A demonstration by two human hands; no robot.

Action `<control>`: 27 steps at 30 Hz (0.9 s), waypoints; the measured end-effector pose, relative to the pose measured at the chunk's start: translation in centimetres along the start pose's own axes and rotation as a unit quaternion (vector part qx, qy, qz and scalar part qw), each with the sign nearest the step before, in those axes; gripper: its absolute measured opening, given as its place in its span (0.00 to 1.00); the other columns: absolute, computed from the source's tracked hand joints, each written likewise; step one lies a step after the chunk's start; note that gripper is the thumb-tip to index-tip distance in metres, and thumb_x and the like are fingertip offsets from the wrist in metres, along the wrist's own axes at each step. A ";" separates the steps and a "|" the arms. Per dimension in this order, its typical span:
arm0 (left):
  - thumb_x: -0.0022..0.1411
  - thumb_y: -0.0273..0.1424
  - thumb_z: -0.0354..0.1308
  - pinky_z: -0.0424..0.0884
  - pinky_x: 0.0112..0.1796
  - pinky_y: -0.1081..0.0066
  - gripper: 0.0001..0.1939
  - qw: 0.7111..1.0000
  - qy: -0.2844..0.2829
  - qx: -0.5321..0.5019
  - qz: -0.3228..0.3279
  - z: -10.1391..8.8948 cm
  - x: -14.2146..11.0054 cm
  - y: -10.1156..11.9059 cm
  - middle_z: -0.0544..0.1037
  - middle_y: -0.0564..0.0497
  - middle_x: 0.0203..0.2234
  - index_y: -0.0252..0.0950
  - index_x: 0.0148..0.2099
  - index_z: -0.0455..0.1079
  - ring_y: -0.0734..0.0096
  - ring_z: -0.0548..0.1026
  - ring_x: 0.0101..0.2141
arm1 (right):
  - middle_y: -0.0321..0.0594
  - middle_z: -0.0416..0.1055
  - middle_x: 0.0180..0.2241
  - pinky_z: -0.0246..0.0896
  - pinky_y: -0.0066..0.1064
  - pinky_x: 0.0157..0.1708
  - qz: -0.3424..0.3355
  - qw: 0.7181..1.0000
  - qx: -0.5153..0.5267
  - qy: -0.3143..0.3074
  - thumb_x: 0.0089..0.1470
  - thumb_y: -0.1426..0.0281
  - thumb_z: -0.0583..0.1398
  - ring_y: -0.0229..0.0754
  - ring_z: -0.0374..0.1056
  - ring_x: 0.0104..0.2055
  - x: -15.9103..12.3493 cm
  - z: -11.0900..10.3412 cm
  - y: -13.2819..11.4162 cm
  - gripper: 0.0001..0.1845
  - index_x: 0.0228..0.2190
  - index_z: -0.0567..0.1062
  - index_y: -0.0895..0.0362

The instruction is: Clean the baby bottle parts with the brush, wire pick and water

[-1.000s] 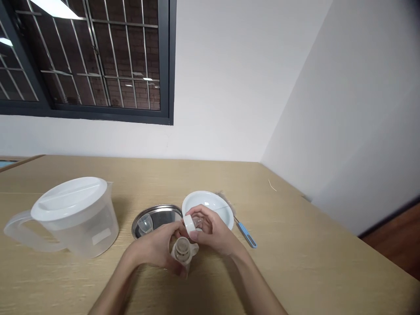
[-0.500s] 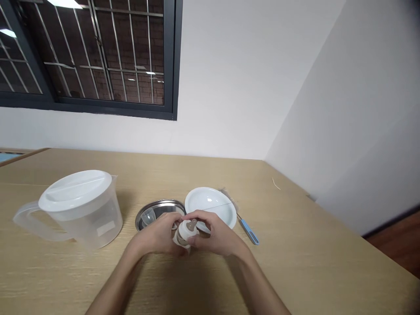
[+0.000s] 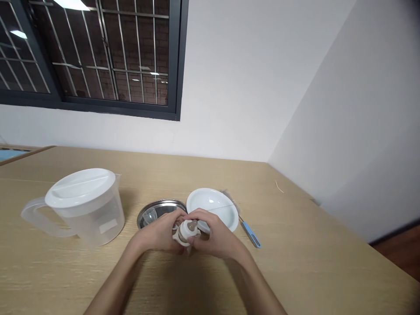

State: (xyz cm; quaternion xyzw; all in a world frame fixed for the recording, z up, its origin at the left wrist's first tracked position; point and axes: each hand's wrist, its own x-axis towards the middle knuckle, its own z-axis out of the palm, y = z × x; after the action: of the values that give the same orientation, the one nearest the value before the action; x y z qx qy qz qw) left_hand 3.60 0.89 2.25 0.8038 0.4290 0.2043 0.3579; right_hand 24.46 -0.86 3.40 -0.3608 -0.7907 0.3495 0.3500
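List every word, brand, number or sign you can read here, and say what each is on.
None can be read.
The jug: a pale label on its side; any print is too small or blurred to read.
The bottle, held by the left hand and right hand: no legible marking.

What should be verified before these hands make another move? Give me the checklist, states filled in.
1. Left hand around the bottle: ok.
2. Right hand on the white collar: ok.
3. Collar fully tightened: cannot tell.
4. Teat covered by a cap: not ok, it is exposed.
5. Lid on the pitcher: ok.
6. Blue brush handle apart from both hands: ok.
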 end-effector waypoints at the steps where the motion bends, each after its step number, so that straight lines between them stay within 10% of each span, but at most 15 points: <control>1: 0.35 0.34 0.73 0.70 0.36 0.68 0.35 1.000 -0.007 -0.006 -0.002 -0.1 0.0 0.0 0.76 0.52 0.41 0.42 0.49 0.67 0.60 0.75 0.39 | 0.37 0.73 0.41 0.64 0.34 0.43 0.000 1.000 0.001 0.002 0.44 0.79 0.63 0.43 0.69 0.41 0.0 -0.1 0.0 0.23 0.44 0.76 0.51; 27: 0.37 0.34 0.71 0.69 0.35 0.68 0.27 1.000 -0.011 -0.023 0.000 -0.6 -0.1 0.3 0.77 0.53 0.38 0.40 0.44 0.70 0.60 0.76 0.37 | 0.40 0.73 0.44 0.64 0.35 0.45 -0.048 0.999 0.004 0.022 0.46 0.76 0.64 0.44 0.69 0.45 0.3 1.2 0.5 0.21 0.44 0.75 0.52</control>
State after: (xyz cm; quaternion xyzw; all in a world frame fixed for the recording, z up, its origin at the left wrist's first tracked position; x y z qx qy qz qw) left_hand 3.31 0.95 2.86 0.7975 0.4199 0.2057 0.3812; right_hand 23.53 -0.76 2.50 -0.3283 -0.7978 0.3273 0.3855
